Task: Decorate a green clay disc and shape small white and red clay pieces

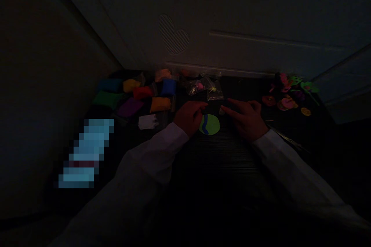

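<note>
- While the light is low, both hands work above a dark worktop [214, 162].
- Left hand [188, 119]: fingers curled, beside the left edge of a green disc [214, 125]; whether it pinches anything, cannot tell.
- Right hand [246, 120]: fingers reaching inward, a fingertip at a small pale piece [222, 111]; grip on it cannot be told.
- Green disc lies flat between the hands, nearer the left one; a wavy blue strip [205, 125] runs across its left part.
- Pale piece sits just beyond the disc, to its right.
- Left side of worktop: packets in several colours, among them a white packet [147, 122], an orange packet [160, 104], a purple packet [130, 107] and a red packet [142, 92].
- Beyond the hands: clear bags [215, 93] holding small pink and yellow lumps.
- Right side: a group of colourful shapes [287, 102], some flower-like; a yellow round piece [305, 111] beside them.
- Thin shiny tool [290, 139] lies by the right sleeve [278, 154].
- Bright, pixelated rectangle [87, 152] at far left.
</note>
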The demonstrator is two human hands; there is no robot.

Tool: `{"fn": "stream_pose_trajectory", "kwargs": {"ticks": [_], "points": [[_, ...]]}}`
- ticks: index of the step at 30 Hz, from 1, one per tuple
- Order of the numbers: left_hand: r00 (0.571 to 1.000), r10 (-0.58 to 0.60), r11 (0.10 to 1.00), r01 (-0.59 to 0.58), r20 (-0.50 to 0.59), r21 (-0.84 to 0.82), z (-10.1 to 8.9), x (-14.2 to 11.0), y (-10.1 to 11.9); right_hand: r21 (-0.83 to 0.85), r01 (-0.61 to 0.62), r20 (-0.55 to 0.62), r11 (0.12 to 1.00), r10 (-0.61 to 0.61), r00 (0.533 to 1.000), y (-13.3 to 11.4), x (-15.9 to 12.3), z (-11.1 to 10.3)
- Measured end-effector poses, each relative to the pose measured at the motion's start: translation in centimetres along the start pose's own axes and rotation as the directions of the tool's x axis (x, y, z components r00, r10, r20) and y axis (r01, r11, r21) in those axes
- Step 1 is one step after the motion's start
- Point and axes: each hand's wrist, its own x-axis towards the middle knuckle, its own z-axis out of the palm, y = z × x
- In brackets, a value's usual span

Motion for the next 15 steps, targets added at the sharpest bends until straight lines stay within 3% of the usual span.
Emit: {"fn": "stream_pose_trajectory", "kwargs": {"ticks": [15], "points": [[1.0, 0.016, 1.0, -0.016, 0.005, 0.018, 0.07, 0.08, 0.02, -0.032, 0.001, 0.024, 0.999, 0.0, 1.0, 0.03, 0.12, 0.15]]}}
